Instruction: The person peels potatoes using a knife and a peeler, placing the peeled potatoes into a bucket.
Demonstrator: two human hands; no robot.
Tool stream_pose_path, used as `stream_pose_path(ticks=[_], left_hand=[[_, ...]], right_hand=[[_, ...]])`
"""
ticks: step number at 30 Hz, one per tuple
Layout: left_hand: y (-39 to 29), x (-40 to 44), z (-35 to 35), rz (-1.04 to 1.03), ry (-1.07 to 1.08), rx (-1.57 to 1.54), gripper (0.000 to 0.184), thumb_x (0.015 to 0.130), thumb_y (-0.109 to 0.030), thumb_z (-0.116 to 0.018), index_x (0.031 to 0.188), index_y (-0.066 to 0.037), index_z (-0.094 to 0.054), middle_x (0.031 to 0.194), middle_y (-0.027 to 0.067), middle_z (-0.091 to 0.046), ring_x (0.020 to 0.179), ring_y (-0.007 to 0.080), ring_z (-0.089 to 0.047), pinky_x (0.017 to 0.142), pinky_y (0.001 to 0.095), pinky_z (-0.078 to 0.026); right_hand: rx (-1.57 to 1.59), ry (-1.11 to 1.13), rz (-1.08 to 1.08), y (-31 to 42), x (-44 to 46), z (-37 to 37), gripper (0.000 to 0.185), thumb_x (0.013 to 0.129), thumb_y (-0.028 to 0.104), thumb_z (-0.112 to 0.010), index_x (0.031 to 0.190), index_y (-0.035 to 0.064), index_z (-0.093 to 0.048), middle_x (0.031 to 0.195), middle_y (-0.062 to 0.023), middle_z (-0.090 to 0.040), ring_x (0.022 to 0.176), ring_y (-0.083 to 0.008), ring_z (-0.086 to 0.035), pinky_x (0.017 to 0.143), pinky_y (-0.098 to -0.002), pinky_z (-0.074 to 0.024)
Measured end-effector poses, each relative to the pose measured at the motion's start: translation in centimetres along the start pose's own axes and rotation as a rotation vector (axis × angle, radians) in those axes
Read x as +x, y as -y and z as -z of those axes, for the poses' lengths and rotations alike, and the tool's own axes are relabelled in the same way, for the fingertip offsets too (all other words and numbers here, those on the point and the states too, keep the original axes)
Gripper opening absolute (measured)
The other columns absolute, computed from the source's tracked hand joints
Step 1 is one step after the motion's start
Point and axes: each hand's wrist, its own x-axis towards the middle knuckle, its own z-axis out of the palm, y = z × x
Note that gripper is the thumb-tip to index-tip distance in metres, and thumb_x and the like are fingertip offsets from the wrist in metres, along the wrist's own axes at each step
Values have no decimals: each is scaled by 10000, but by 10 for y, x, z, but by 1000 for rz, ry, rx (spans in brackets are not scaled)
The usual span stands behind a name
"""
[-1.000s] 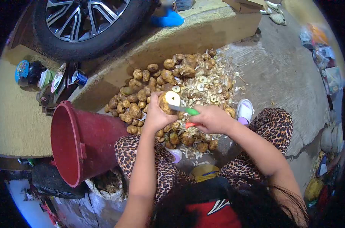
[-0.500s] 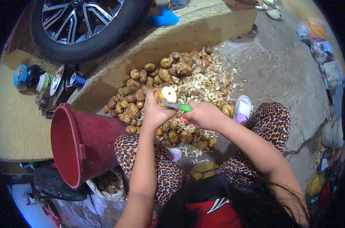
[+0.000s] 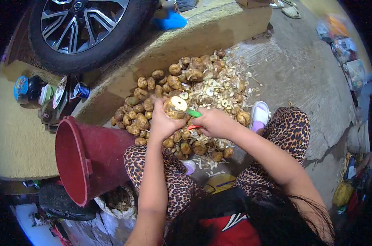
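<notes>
My left hand [image 3: 165, 121] is wrapped round a brown, lumpy potato [image 3: 172, 111], its pale cut top facing up with a small dark hole in the middle. My right hand [image 3: 214, 122] grips a knife [image 3: 193, 112] by its green handle. The blade lies against the near side of the potato, just below the cut face. An orange-red piece [image 3: 194, 127] sticks out by my right fingers; whether I hold it is unclear. Beneath both hands spreads a pile of brown potatoes [image 3: 141, 121], with pale peelings and round slices [image 3: 218, 92] along its right side.
A large red bucket [image 3: 108, 158] lies tilted left of my knee, its mouth facing left. Behind the pile runs a low concrete ledge [image 3: 218, 39], with a car wheel [image 3: 83, 28] at upper left. My feet in white sandals [image 3: 259, 114] flank the pile. Bagged items [image 3: 343, 49] line the right side.
The knife blade has moved in against the potato, so less of it shows. The potato has tipped slightly in my left hand, and the whole view has shifted a little.
</notes>
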Motion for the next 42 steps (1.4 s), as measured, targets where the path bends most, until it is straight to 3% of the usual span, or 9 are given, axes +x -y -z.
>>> stream_pose_path(ticks=[7,10,13,16,22,31,35,38,42], left_hand=[[-18,-5,-9,-49,-175,318,654,517,-142,-740,1052,47,-414,906,189,-592,825,264,-603,738,327,-481],[-14,-2,2,109,-3,178,643,525,-159,-736,1039,52,-415,901,210,-586,822,290,-604,737,346,-481],[-6,-3,-4,82,-3,-69,636,521,-176,-738,1018,53,-414,904,232,-570,837,336,-592,739,361,-477],[-19,-7,-17,50,-181,320,627,516,-176,-743,1002,48,-416,901,224,-564,832,315,-591,735,360,-476],[2,0,-4,71,19,67,629,514,-177,-738,1007,46,-417,896,199,-567,815,275,-587,731,352,-476],[16,5,-9,145,118,46,634,509,-163,-728,1024,63,-436,905,188,-593,830,247,-587,739,329,-474],[6,4,-9,187,180,81,621,524,-156,-719,1038,57,-443,912,163,-589,827,224,-580,738,320,-469],[11,5,-12,248,202,54,590,542,-141,-719,1038,42,-457,927,118,-580,827,186,-563,728,306,-464],[21,9,-12,246,176,-10,579,536,-159,-715,1015,45,-462,888,132,-588,797,193,-569,723,300,-464]], right_hand=[[92,-72,7,1,1,4,117,688,144,-618,776,80,-572,731,-128,-512,667,-311,-555,587,-416,-469],[84,0,-42,5,4,5,136,700,148,-613,816,82,-585,749,-142,-542,712,-324,-566,626,-423,-471],[87,12,-65,1,4,1,142,708,156,-611,831,88,-599,758,-146,-562,737,-327,-574,645,-425,-474],[92,-30,-81,0,3,0,120,713,163,-609,813,96,-607,761,-145,-572,741,-325,-577,646,-428,-475],[173,30,-81,-8,4,-1,111,703,174,-608,790,104,-609,705,-154,-573,703,-333,-580,631,-433,-466],[397,252,-98,-15,4,17,244,697,276,-646,740,43,-588,685,-162,-585,664,-325,-580,598,-420,-439],[625,292,-118,-23,-1,10,261,705,309,-657,730,57,-596,633,-113,-585,628,-287,-578,570,-391,-432],[600,368,-201,-21,-3,16,248,704,317,-659,762,78,-624,663,-113,-566,680,-285,-574,594,-387,-436],[251,198,-131,-14,-13,23,246,707,326,-653,861,134,-655,806,-140,-498,821,-302,-544,677,-396,-447]])
